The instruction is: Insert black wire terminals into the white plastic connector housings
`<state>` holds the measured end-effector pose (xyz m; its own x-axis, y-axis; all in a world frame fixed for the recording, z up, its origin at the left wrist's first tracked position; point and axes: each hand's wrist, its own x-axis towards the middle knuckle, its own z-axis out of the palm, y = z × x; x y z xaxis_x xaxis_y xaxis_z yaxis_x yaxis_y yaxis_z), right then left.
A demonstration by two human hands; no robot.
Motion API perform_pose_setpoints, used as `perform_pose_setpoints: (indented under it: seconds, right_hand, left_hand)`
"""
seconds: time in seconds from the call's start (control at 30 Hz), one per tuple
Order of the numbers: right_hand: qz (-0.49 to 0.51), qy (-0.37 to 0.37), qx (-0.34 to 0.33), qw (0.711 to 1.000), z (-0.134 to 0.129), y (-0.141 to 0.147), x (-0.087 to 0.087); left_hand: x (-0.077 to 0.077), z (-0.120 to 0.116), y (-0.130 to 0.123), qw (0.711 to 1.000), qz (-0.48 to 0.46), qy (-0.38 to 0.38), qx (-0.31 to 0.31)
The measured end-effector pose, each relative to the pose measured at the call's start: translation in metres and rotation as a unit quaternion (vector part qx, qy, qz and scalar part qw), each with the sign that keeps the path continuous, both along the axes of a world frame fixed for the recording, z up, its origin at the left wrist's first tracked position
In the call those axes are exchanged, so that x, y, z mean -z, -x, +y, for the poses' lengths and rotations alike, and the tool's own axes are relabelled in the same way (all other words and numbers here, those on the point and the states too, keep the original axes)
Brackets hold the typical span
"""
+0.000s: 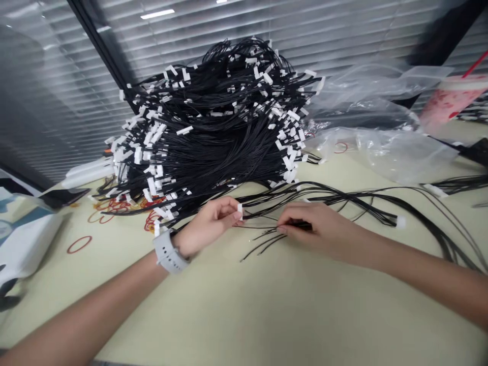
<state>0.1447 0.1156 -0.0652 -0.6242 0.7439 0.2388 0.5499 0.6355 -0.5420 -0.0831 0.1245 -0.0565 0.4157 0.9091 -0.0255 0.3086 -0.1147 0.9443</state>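
Note:
Between finger and thumb, my left hand (218, 218) pinches a small white connector (240, 209) with black wires running off to the right. A grey watch band (170, 252) is on that wrist. My right hand (310, 223) is closed around several thin black wires (267, 241); their loose ends stick out to the left above the table. More black cables (343, 195) pass behind my right hand and on to the right. One bundle there ends in a whitish connector (401, 221).
A tall heap of black cables (224, 147) with white connectors stands against the window blinds (324, 30). Rubber bands (79, 244) lie at the left, near a white box (28, 244). Clear plastic bags (385, 147) and a pink drink cup (450, 104) are at the right.

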Motion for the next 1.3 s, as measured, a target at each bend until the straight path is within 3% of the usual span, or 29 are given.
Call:
perform_pose_setpoints:
  seconds: [0.1, 0.2, 0.3, 0.5, 0.63, 0.87, 1.3]
  right_hand:
    - [0.001, -0.004, -0.046, 0.999, 0.018, -0.001, -0.002]
    - [0.011, -0.017, -0.043, 0.999, 0.031, -0.001, -0.006]
    - [0.03, -0.002, 0.009, 1.0, 0.026, 0.002, -0.012]
    - [0.097, 0.083, 0.137, 0.982, -0.01, 0.021, -0.008]
    - [0.078, 0.02, 0.131, 0.988, -0.011, 0.028, 0.001]
    - [0.071, -0.076, 0.072, 0.992, -0.001, 0.02, 0.014]
    - [0.088, -0.069, 0.125, 0.986, -0.006, 0.016, 0.011]
  left_hand:
    - [0.002, 0.001, 0.001, 0.999, -0.016, 0.027, -0.013]
    - [0.003, 0.002, 0.001, 0.998, -0.027, 0.045, -0.029]
    - [0.003, 0.001, 0.001, 0.997, -0.033, 0.057, -0.038]
    - [0.002, -0.002, -0.001, 0.999, -0.025, 0.04, -0.026]
    - [0.001, -0.003, -0.001, 0.999, -0.023, 0.02, -0.011]
    - [0.004, 0.0, 0.0, 0.997, -0.034, 0.06, -0.037]
    - [0.001, -0.001, 0.0, 0.999, -0.022, 0.035, -0.01]
